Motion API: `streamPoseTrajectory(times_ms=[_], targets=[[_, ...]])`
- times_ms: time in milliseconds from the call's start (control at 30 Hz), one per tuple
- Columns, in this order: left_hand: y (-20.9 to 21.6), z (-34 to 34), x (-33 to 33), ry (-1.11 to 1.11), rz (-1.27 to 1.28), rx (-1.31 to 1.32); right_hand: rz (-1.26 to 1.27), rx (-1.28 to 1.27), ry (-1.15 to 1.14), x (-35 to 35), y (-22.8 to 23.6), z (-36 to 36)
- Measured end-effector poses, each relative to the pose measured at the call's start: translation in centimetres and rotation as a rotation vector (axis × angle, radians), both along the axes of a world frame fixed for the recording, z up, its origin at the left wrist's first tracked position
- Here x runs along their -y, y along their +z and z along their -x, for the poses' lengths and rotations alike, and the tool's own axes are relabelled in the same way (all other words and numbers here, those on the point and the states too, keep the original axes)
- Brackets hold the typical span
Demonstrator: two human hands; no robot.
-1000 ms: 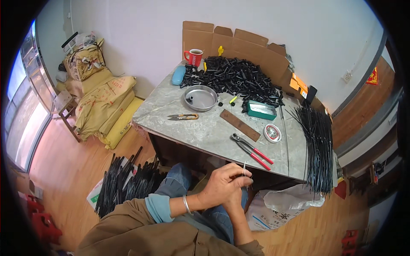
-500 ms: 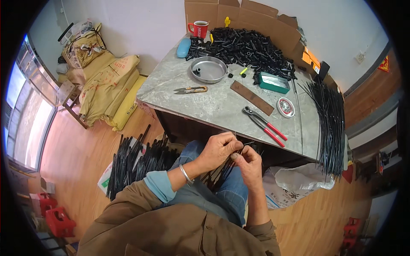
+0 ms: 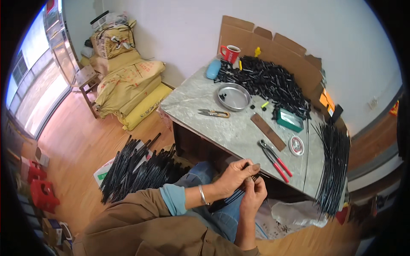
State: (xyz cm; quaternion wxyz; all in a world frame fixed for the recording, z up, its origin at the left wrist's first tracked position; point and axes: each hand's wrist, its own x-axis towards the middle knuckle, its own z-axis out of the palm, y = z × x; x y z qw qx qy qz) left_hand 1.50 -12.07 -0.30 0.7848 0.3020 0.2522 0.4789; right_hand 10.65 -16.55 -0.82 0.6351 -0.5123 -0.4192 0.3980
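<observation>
Left hand and right hand, pressed together over the lap, both grip a bundle of thin black rods just below the surface edge. Red-handled pliers lie nearby on it.

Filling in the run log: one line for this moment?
left hand: grips black rods | right hand: on same rods | over lap, at table edge | pliers untouched

Yellow sacks stacked by wall (printed); open brown cardboard box behind table
</observation>
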Motion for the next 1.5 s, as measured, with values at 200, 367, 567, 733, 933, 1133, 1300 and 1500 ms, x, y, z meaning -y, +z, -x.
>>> streamPoseTrajectory(times_ms=[200,367,567,733,933,1133,1300,1500], targets=[[-0.5,-0.3,-1.6,0.178,-0.139,-0.046,0.147,-0.019,0.24,-1.4,-0.8,-1.2],[-1.4,1.3,-5.6,0.155,-0.348,-0.297,0.131,-0.089,0.242,-2.6,-0.9,-1.9],[1.1,9.9,-22.5,0.798,-1.148,-1.561,0.115,-0.164,0.316,-3.4,-1.2,-2.2],[0.5,11.9,-26.6,0.368,-1.053,-2.092,0.1,-0.214,0.371,-3.8,-1.5,-1.7],[2.3,9.8,-23.1,0.508,-1.086,-1.374,0.183,-0.169,0.369,-5.1,-2.3,-1.9],[3.9,7.0,-11.8,-0.434,-0.104,-0.262,0.231,-0.136,0.437,-6.4,-2.0,-1.5],[2.1,6.9,-8.7,-0.338,0.164,-0.102,0.206,-0.214,0.476,-5.3,-1.9,-0.9],[2.3,6.6,-6.5,-0.305,0.146,-0.087,0.176,-0.237,0.46,-3.6,-1.7,-0.7]])
